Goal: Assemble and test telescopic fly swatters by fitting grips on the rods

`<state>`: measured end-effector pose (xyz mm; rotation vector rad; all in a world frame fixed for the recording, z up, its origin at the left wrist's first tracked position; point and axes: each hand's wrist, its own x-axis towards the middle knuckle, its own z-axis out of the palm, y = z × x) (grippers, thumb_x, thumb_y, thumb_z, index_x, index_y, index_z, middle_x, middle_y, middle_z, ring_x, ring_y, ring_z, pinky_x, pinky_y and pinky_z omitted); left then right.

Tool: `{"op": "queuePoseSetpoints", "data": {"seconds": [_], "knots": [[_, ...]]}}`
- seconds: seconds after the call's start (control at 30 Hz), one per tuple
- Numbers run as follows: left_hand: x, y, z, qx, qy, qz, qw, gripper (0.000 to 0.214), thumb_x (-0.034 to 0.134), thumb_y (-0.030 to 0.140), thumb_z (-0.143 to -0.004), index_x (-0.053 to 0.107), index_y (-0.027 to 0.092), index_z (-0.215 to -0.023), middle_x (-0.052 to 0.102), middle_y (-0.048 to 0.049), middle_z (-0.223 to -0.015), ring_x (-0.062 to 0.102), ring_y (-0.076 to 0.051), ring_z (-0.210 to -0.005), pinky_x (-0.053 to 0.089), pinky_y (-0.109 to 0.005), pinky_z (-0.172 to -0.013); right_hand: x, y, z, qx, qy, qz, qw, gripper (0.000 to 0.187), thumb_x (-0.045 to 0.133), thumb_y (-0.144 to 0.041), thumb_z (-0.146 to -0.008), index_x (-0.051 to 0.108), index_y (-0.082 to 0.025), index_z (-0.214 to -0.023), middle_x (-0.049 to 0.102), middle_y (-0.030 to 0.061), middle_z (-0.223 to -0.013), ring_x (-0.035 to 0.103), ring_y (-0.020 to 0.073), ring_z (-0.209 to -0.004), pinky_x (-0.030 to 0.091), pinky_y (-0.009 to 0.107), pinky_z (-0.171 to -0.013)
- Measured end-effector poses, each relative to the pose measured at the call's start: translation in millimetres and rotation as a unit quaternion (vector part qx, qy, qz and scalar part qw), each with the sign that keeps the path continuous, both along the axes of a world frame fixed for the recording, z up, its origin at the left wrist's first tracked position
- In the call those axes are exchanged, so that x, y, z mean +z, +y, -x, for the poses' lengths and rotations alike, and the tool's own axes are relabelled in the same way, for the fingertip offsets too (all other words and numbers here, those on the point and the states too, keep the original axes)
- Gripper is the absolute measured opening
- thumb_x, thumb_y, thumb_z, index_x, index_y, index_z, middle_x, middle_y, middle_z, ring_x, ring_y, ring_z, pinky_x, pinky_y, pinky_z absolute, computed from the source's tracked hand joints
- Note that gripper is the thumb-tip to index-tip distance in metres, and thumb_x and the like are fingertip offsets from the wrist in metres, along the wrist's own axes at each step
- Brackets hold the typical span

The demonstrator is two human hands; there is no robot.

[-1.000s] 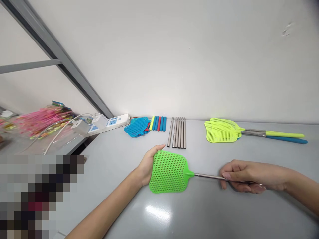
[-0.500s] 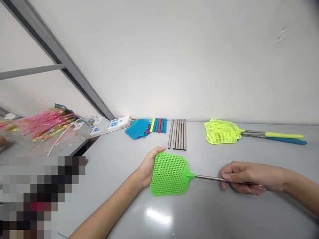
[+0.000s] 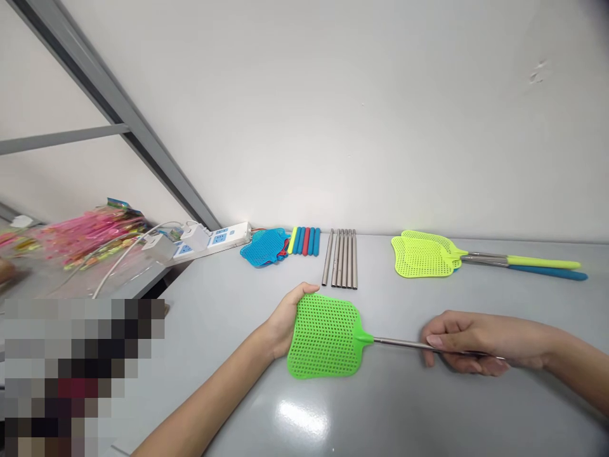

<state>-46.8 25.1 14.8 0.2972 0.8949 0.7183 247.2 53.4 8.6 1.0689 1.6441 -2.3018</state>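
A green fly swatter head (image 3: 324, 336) sits on a thin metal rod (image 3: 398, 343), held just above the grey table (image 3: 380, 412). My left hand (image 3: 283, 320) grips the left edge of the green head, thumb over its top. My right hand (image 3: 469, 341) is closed round the rod at its right end. Behind them lie several bare metal rods (image 3: 341, 258) side by side.
At the back stand several coloured foam grips (image 3: 304, 241), a stack of blue swatter heads (image 3: 264, 247) and a white power strip (image 3: 209, 240). Finished yellow swatters (image 3: 423, 256) with yellow and blue handles lie at the right. Pink packaged goods (image 3: 80, 233) lie far left.
The view has shifted slightly; both hands keep the same hold on the green swatter, which sits a little lower in the picture.
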Motion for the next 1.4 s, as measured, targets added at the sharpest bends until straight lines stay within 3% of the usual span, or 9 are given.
{"op": "queuePoseSetpoints", "data": {"seconds": [1.4], "knots": [[-3.6, 1.0, 4.0, -0.023, -0.006, -0.001, 1.000, 0.035, 0.045, 0.039, -0.077, 0.062, 0.008, -0.073, 0.060, -0.0052, -0.065, 0.059, -0.021, -0.071, 0.040, -0.031, -0.079, -1.8, 1.1, -1.0, 0.006, 0.002, 0.003, 1.000, 0.032, 0.044, -0.042, -0.085, 0.058, -0.013, -0.090, 0.040, -0.0066, -0.048, 0.020, 0.0013, -0.032, 0.014, 0.016, -0.030]]}}
